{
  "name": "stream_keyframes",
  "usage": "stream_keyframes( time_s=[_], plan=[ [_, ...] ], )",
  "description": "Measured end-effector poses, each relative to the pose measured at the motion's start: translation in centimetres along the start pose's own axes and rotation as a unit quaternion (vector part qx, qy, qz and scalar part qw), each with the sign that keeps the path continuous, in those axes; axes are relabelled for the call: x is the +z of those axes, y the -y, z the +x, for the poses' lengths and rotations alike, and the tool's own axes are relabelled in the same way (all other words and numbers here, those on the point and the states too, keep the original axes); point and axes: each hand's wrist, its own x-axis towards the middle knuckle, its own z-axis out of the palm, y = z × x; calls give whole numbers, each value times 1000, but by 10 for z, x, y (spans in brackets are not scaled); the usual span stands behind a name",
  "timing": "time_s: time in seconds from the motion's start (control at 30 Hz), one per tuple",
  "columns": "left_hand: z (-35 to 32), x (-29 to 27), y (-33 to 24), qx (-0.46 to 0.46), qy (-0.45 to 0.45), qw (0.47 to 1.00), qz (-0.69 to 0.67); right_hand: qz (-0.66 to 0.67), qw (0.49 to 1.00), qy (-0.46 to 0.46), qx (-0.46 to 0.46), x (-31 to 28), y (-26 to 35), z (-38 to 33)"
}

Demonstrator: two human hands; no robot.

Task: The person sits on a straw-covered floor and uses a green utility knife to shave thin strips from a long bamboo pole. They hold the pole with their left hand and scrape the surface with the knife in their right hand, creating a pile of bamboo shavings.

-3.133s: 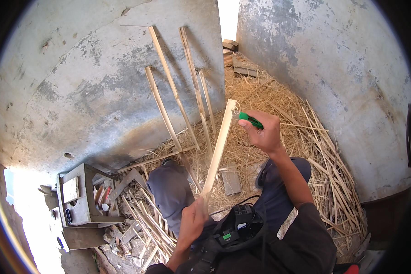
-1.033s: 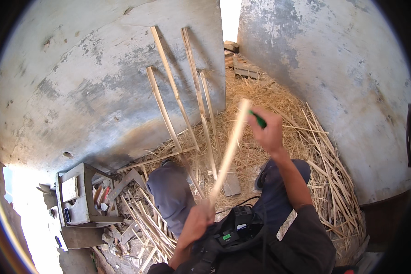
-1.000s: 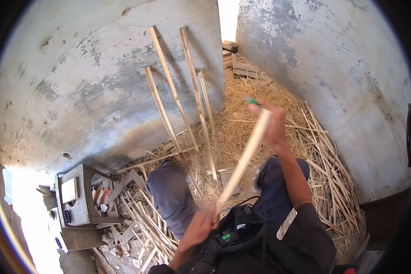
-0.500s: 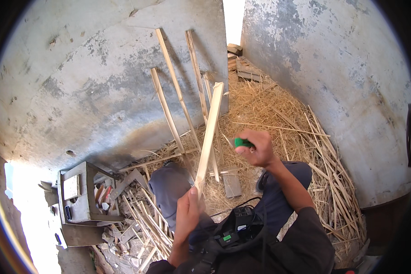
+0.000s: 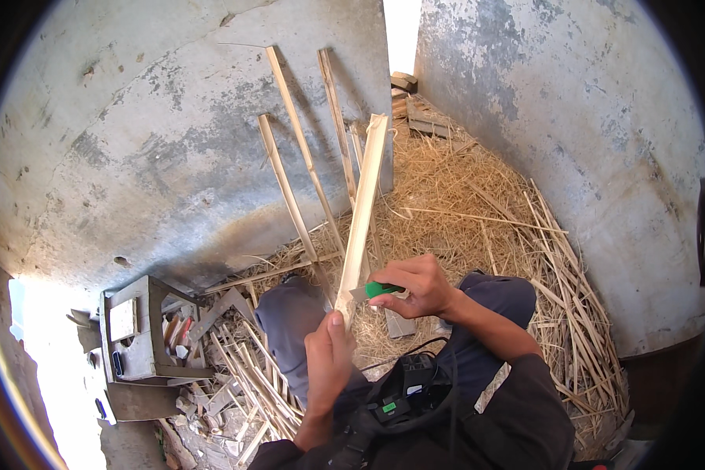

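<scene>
A pale split bamboo strip (image 5: 363, 205) slants upward and away in front of me, its far end frayed. My left hand (image 5: 329, 350) grips its near end, thumb laid along the top. In my right hand (image 5: 415, 287) is a knife (image 5: 380, 290) with a green handle. Its short blade meets the strip's right edge, just beyond my left thumb. The right fingers are wrapped round the handle and hide part of it.
Several long strips (image 5: 294, 192) lean on the worn grey wall (image 5: 172, 141). Shavings (image 5: 439, 184) cover the floor, and thin sticks (image 5: 560, 290) lie heaped at the right. A small wooden cabinet (image 5: 145, 337) with tools stands at the left, near more sticks (image 5: 251, 368).
My right hand has come down and left, bringing the knife from apart onto the strip near my left hand. The strip's far end sits slightly higher.
</scene>
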Motion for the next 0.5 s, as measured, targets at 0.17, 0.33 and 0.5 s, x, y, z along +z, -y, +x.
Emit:
stream_keyframes(
  time_s=[0.17,0.33,0.5],
  plan=[
    [0,-1,-5,-4,0,1000,24,4,1000,-6,14,-1,2,1],
    [0,-1,-5,-22,3,1000,19,-22,1000,-5,11,-1,2,3],
    [-1,-4,1,-28,14,999,24,-50,999,3,4,-2,4,4]
  ],
)
